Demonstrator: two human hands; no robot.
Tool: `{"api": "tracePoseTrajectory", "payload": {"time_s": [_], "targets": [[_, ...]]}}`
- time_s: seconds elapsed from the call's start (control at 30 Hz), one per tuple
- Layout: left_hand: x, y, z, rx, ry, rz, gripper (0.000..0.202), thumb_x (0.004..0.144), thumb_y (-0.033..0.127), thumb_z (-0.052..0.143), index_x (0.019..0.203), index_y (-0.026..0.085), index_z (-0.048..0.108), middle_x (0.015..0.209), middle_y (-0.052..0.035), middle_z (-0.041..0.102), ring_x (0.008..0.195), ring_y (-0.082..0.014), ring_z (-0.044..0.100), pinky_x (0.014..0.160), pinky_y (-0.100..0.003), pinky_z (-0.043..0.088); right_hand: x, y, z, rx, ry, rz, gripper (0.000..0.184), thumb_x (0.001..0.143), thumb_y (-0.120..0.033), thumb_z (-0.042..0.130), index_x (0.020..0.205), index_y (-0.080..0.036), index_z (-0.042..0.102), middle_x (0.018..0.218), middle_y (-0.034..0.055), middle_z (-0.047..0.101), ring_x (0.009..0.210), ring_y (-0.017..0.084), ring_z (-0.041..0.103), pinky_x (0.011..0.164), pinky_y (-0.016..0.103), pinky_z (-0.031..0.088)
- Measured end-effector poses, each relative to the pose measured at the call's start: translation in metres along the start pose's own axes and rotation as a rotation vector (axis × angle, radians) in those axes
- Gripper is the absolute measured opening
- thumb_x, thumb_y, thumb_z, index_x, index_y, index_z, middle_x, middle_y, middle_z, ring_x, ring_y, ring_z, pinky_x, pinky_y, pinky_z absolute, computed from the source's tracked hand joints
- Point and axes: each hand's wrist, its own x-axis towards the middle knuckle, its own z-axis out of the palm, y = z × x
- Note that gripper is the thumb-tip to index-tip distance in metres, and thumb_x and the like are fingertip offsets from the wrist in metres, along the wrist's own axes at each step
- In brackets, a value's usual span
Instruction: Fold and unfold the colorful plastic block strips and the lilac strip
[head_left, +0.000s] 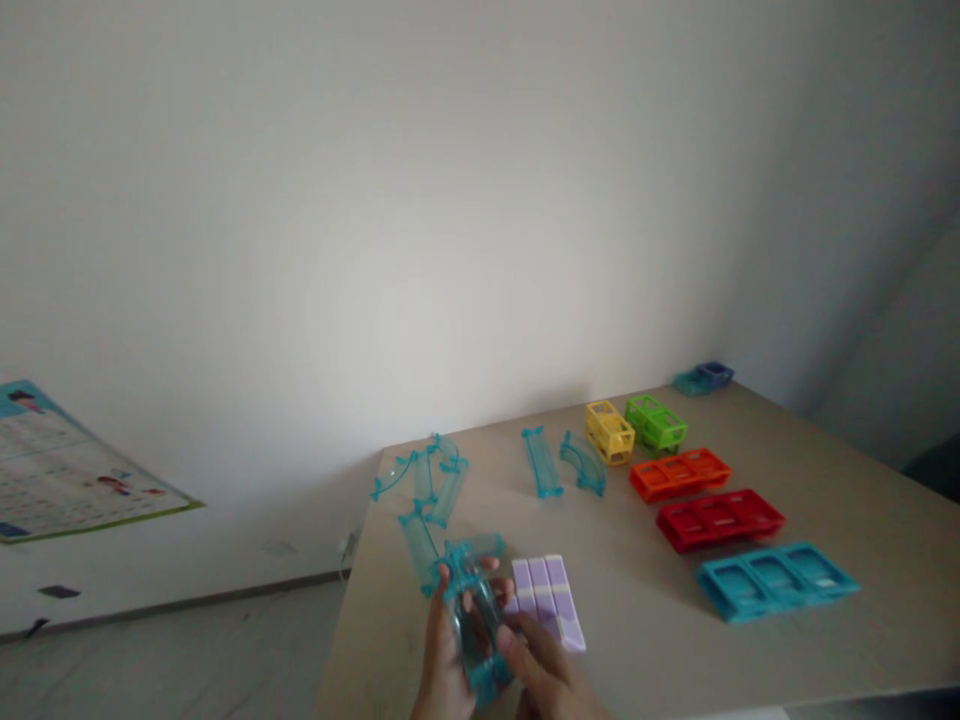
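Both of my hands hold one clear teal track piece [474, 625] low over the near edge of the beige table [750, 640]. My left hand [444, 660] grips its left side, fingers curled round it. My right hand [541, 672] pinches its lower right end. The piece joins a chain of similar teal track pieces [427, 490] that runs back and left across the table. Just right of my hands lies a row of pale purple flat blocks [551, 597].
Two loose teal track pieces [562, 462] lie mid-table. Further right stand yellow [610, 431], green [656, 421], orange [679, 473], red [720, 518] and teal [776, 580] frame blocks. Small blue pieces [703, 378] sit at the far corner. A poster [60, 465] hangs on the left wall.
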Motion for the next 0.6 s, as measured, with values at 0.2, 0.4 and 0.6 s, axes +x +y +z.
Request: {"api": "tracePoseTrajectory", "payload": {"time_s": [0.2, 0.4, 0.6], "targets": [[-0.003, 0.001, 0.011, 0.103, 0.053, 0.090, 0.055, 0.073, 0.066, 0.065, 0.096, 0.017, 0.075, 0.088, -0.0123, 0.076, 0.092, -0.0288, 0.070, 0.081, -0.036, 0.052, -0.001, 0.001, 0.014, 0.135, 0.008, -0.116, 0.065, 0.060, -0.057, 0.083, 0.107, -0.016, 0.067, 0.086, 0.0061, 0.071, 0.076, 0.020, 0.068, 0.066, 0.026, 0.053], [-0.003, 0.010, 0.020, 0.166, 0.075, 0.164, 0.057, 0.064, 0.063, 0.074, 0.091, 0.013, 0.076, 0.088, -0.0134, 0.077, 0.086, -0.0270, 0.071, 0.084, -0.036, 0.052, -0.003, 0.002, 0.009, 0.082, -0.029, -0.015, 0.065, 0.064, -0.058, 0.079, 0.110, -0.014, 0.066, 0.072, 0.0035, 0.070, 0.059, 0.016, 0.066, 0.055, 0.022, 0.049], [-0.006, 0.014, 0.021, 0.063, 0.109, 0.109, 0.047, 0.071, 0.053, 0.072, 0.090, 0.010, 0.075, 0.086, -0.0139, 0.077, 0.084, -0.0271, 0.072, 0.079, -0.034, 0.054, -0.003, 0.008, 0.006, 0.060, 0.001, 0.017, 0.066, 0.062, -0.060, 0.078, 0.109, -0.014, 0.065, 0.070, 0.0023, 0.068, 0.055, 0.015, 0.065, 0.055, 0.022, 0.048]]}}
